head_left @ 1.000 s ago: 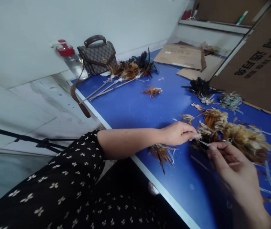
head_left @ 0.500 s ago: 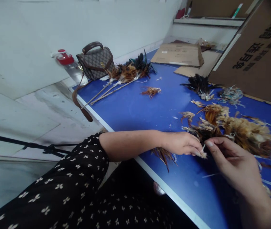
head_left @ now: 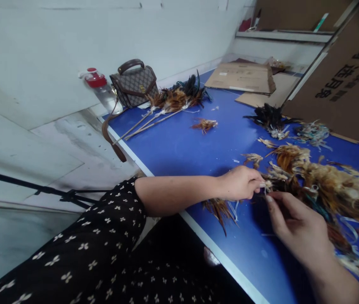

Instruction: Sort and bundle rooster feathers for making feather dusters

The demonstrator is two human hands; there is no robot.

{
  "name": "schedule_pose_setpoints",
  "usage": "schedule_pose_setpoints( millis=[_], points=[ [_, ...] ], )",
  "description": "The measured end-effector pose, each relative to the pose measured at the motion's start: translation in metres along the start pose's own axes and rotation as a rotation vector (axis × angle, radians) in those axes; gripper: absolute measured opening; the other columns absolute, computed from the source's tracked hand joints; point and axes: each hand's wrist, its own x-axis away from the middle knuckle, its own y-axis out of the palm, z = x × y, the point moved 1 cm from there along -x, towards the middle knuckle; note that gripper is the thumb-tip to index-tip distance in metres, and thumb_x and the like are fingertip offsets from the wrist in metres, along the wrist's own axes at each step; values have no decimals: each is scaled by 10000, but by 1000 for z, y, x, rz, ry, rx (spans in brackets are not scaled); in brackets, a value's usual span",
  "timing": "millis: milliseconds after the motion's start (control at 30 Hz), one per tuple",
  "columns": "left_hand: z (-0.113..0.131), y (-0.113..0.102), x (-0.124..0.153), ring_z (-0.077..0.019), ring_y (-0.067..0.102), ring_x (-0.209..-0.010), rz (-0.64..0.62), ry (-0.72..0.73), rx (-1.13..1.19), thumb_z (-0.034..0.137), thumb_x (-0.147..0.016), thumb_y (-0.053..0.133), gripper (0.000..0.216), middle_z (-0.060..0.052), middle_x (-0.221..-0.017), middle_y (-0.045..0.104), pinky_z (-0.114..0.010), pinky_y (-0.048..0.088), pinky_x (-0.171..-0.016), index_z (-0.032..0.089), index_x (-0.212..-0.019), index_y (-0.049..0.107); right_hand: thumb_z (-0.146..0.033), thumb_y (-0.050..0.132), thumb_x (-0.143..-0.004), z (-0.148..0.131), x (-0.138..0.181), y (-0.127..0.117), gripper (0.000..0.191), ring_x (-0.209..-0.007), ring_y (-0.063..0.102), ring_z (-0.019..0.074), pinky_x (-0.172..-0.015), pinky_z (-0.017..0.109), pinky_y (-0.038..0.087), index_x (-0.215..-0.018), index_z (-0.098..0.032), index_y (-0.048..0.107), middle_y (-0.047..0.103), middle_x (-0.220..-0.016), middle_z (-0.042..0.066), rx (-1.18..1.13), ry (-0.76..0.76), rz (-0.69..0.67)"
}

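Carrying the work, the blue tabletop [head_left: 166, 156] has tan feathers [head_left: 331, 181] lying loose toward its right edge and three feather-topped sticks [head_left: 154, 124], apparently finished, by its left corner. Inside the near edge, the right hand [head_left: 299, 223] curls inward; the left hand [head_left: 241, 182], arm outstretched, pinches a pale tuft [head_left: 268, 184]. Its binding, a white strand [head_left: 265, 191] pinched by the right, looks unfinished.

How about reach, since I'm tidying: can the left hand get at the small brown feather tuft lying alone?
Probably yes: nothing tall stands between the left hand and the brown tuft, though that hand seems to pinch a pale tuft.
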Motion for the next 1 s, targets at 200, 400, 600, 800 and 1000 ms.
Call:
schedule_pose_setpoints(
  millis=[200, 400, 600, 800, 1000],
  points=[
    [-5, 0, -4, -209, 738, -990, -289, 474, -336, -1, -1017, 694, 252, -100, -989, 794, -338, 602, -980, 187, -852, 724, -563, 703, -1122, 4, -6, -15, 335, -699, 755, 188, -680, 305, 607, -993, -277, 820, 831, -881, 28, 17, -38, -57],
    [7, 0, 6, -140, 683, -807, -90, 384, -27, 209, -1127, 690, 168, -20, -867, 736, -300, 569, -904, 184, -968, 739, -794, 812, -1006, 5, -6, -12, 543, -697, 736, 191, -620, 284, 579, -961, -254, 807, 815, -851, 36, -227, 288, 21],
    [-1, 15, 4, -94, 606, -717, 77, 138, 347, 285, -1076, 794, 149, 27, -825, 707, -252, 521, -751, 166, -1002, 743, -591, 725, -1123, -11, -1, 15, 371, -664, 719, 172, -631, 283, 558, -1026, -249, 832, 804, -834, 31, -83, 167, 120],
    [-10, 27, 0, -74, 514, -649, 185, 25, 470, 315, -1020, 864, 202, 67, -731, 611, -232, 440, -641, 156, -984, 745, -409, 672, -1133, -26, -5, 23, 267, -491, 587, 126, -523, 256, 463, -959, -237, 779, 700, -665, -21, 34, 19, 162],
    [-8, 21, -4, -66, 523, -648, 218, -9, 432, 228, -1031, 815, 161, 67, -719, 599, -225, 445, -648, 163, -917, 722, -381, 663, -1152, -32, -7, 28, 306, -496, 546, 110, -515, 251, 426, -894, -235, 738, 644, -647, -35, 32, -29, 181]
  ],
)
